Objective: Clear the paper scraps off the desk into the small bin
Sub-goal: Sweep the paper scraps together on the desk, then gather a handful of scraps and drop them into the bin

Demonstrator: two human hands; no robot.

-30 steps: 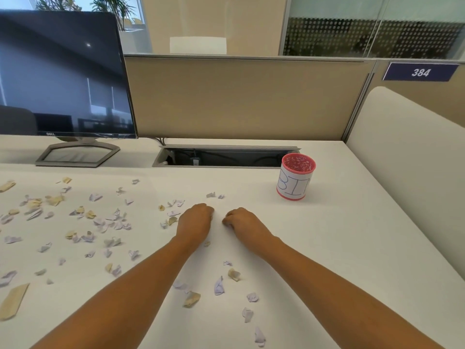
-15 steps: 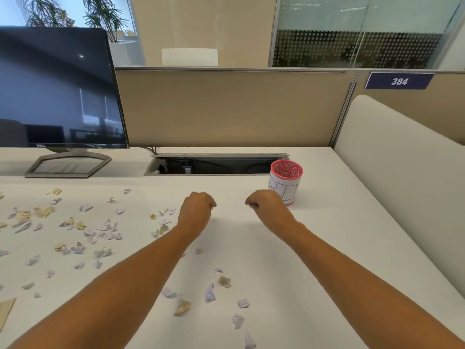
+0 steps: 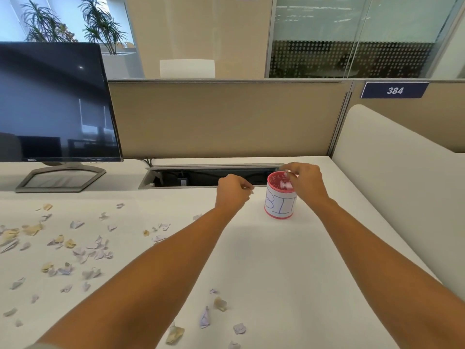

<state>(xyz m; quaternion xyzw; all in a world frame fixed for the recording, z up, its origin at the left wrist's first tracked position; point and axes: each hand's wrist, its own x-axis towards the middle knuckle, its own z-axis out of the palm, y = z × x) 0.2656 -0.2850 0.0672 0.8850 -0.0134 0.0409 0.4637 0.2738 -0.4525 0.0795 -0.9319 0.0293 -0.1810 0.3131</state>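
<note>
The small bin (image 3: 278,205), a pink cup with a white label lettered "BIN", stood upright on the white bench (image 3: 276,260), at the back right, just in front of the open cable tray (image 3: 201,178). The right grip (image 3: 305,183) hung over the bin's mouth with its fingers (image 3: 289,172) bent above the rim. A pale, blurred scrap (image 3: 286,184) sat just under them inside the opening; whether the grip was pinching it or had released it, I cannot tell. The left grip (image 3: 232,191) was raised just left of the bin, apart from it, and clenched with the fingertips drawn together. Anything inside it was hidden.

Most of the paper scraps (image 3: 75,248), lilac and tan, lay scattered across the left part of the bench, well apart from the bin. A smaller group (image 3: 205,316) lay near the front edge between the two forearms.

A dark monitor (image 3: 55,104) stood on its stand at the back left. A tan partition (image 3: 226,119) ran behind the bench, with a blue plate reading 384 (image 3: 394,90) to the right
</note>
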